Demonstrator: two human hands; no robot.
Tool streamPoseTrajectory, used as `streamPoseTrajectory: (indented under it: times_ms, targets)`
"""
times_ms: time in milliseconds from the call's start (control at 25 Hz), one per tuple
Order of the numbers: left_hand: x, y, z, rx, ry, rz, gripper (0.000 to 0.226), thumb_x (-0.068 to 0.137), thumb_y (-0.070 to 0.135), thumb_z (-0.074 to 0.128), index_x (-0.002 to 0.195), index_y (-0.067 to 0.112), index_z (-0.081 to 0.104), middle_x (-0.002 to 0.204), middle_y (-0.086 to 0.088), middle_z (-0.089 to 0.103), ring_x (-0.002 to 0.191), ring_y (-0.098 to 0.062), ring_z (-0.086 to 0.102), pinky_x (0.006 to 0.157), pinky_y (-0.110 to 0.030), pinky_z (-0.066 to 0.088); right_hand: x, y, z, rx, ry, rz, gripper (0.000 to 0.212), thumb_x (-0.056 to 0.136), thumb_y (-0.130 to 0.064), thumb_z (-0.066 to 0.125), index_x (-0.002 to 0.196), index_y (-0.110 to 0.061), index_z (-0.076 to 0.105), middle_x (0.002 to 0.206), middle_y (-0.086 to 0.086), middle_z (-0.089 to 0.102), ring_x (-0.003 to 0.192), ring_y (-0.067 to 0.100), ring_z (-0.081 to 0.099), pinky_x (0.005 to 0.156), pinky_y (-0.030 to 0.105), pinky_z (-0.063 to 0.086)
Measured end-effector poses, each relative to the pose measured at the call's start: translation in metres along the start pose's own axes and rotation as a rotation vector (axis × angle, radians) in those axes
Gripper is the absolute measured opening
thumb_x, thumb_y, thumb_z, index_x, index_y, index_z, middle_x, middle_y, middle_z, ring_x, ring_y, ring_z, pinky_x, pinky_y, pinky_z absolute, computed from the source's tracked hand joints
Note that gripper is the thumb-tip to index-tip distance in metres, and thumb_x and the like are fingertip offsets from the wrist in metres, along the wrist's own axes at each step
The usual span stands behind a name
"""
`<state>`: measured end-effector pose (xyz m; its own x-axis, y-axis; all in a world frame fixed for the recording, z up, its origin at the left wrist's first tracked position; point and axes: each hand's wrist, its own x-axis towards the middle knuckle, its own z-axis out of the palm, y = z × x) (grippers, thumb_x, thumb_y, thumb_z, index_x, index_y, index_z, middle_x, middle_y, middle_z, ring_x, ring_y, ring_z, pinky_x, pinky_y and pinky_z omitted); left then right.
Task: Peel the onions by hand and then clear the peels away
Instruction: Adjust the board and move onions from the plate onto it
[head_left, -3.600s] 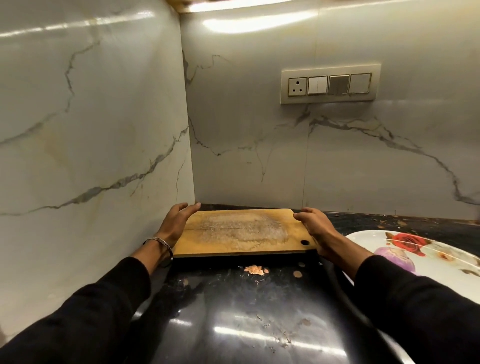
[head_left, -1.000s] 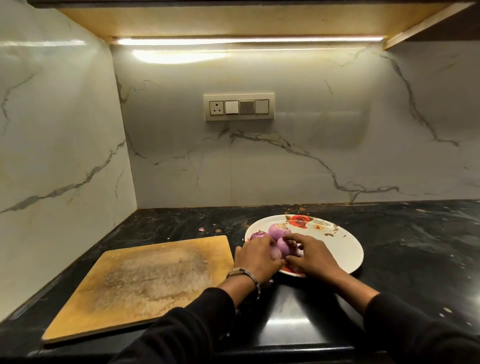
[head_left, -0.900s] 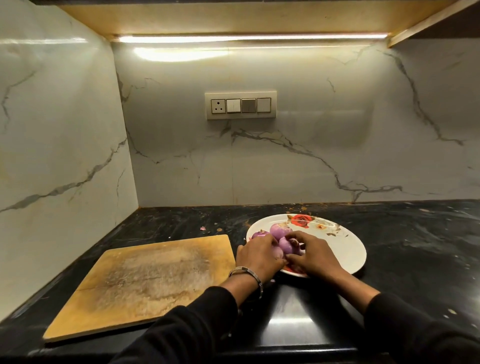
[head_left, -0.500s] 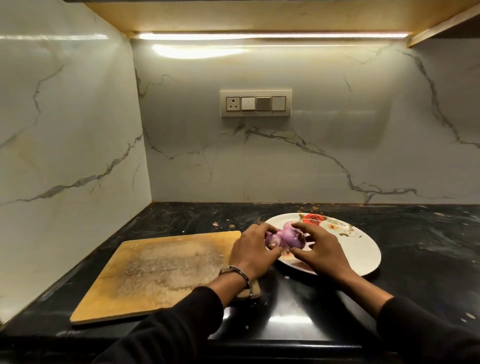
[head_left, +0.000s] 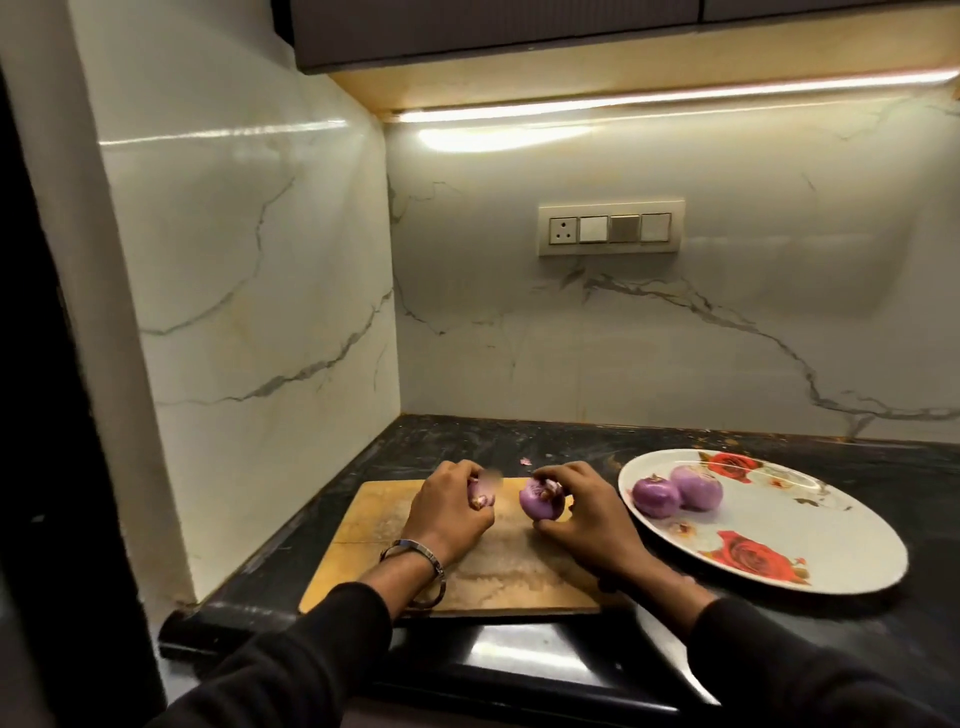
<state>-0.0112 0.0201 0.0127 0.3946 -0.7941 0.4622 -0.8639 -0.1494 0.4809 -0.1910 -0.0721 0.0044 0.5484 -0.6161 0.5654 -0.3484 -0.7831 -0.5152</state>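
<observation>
Over the wooden cutting board (head_left: 498, 577) both my hands hold purple onions. My left hand (head_left: 449, 512) grips one onion (head_left: 479, 493), mostly hidden by the fingers and partly blurred. My right hand (head_left: 584, 512) curls around a second onion (head_left: 540, 503), whose root end faces up. Two more purple onions (head_left: 655, 495) (head_left: 697, 486) lie side by side, touching, on the left part of the white rose-patterned plate (head_left: 810, 551).
The board and plate sit on a black stone counter (head_left: 519, 654) in a corner of marble-look walls. A small peel scrap (head_left: 525, 460) lies behind the board. A switch panel (head_left: 610, 227) is on the back wall; a cabinet with a light strip hangs above.
Both hands have carried an onion each from the plate to over the cutting board. The camera has pulled back and shifted left; two onions stay on the plate.
</observation>
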Motion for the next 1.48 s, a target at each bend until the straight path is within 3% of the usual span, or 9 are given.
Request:
streamPoseTrajectory:
  times_ms: [80,200,360,600,760,960,1240,1480]
  targets:
    - [0.0,-0.015,-0.004,-0.006,-0.003,-0.041,0.039,0.081,0.023,0.075,0.115,0.025,0.056,0.113,0.004,0.06,0.094,-0.011,0.056,0.074,-0.019,0.045,0.008,-0.007,0.014,0.007,-0.024,-0.007,0.052,0.068,-0.014,0.079,0.117,-0.026,0.066,0.111,-0.009,0.057,0.098,0.007,0.057,0.082,0.018,0.049]
    - [0.0,-0.033,-0.008,-0.008,0.008,-0.077,0.033,0.084,0.023,0.074,0.109,0.029,0.054,0.111,0.006,0.059,0.091,-0.008,0.056,0.073,-0.018,0.047,0.02,-0.015,0.031,-0.008,-0.056,-0.028,0.051,0.071,-0.012,0.08,0.118,-0.025,0.064,0.113,-0.009,0.056,0.1,0.008,0.055,0.076,0.006,0.042]
    - [0.006,-0.046,-0.008,-0.019,0.026,-0.064,0.03,0.085,0.024,0.074,0.109,0.03,0.057,0.11,0.007,0.058,0.091,-0.008,0.057,0.077,-0.021,0.052,0.03,-0.021,0.05,0.013,-0.065,-0.037,0.048,0.075,-0.015,0.08,0.118,-0.028,0.061,0.115,-0.012,0.055,0.101,0.006,0.055,0.083,0.016,0.051]
    - [0.01,-0.054,-0.001,-0.047,-0.025,0.026,0.039,0.081,0.028,0.078,0.114,0.034,0.06,0.113,0.009,0.058,0.088,-0.005,0.06,0.079,-0.021,0.054,0.033,-0.016,0.061,0.097,-0.097,-0.008,0.056,0.074,-0.026,0.083,0.126,-0.026,0.061,0.117,-0.013,0.055,0.106,0.003,0.055,0.09,0.019,0.051]
    - [0.009,-0.056,0.001,-0.027,-0.017,0.058,0.042,0.08,0.035,0.078,0.117,0.039,0.059,0.115,0.009,0.057,0.093,-0.006,0.059,0.083,-0.023,0.054,0.033,-0.015,0.061,0.118,-0.082,0.014,0.06,0.076,-0.028,0.083,0.13,-0.026,0.058,0.12,-0.012,0.055,0.108,0.004,0.056,0.09,0.022,0.054]
    - [0.006,-0.056,0.0,-0.029,-0.035,0.058,0.051,0.079,0.038,0.079,0.125,0.035,0.056,0.12,0.006,0.057,0.098,-0.008,0.058,0.084,-0.021,0.051,0.033,-0.015,0.061,0.07,-0.103,0.025,0.065,0.077,-0.027,0.082,0.135,-0.025,0.054,0.125,-0.01,0.054,0.109,0.004,0.053,0.087,0.012,0.046]
    - [0.006,-0.055,0.0,-0.031,-0.044,0.038,0.058,0.078,0.04,0.08,0.129,0.033,0.052,0.125,0.006,0.056,0.103,-0.007,0.055,0.089,-0.021,0.05,0.032,-0.015,0.063,0.038,-0.089,0.043,0.065,0.078,-0.027,0.081,0.137,-0.025,0.052,0.128,-0.008,0.054,0.109,0.004,0.052,0.087,0.012,0.042]
    - [0.007,-0.058,0.002,-0.068,-0.031,0.047,0.05,0.082,0.033,0.078,0.127,0.03,0.055,0.122,0.005,0.059,0.101,-0.007,0.057,0.087,-0.02,0.051,0.03,-0.016,0.062,0.134,-0.069,0.033,0.051,0.076,-0.03,0.083,0.122,-0.026,0.062,0.113,-0.011,0.059,0.099,0.006,0.06,0.082,0.019,0.056]
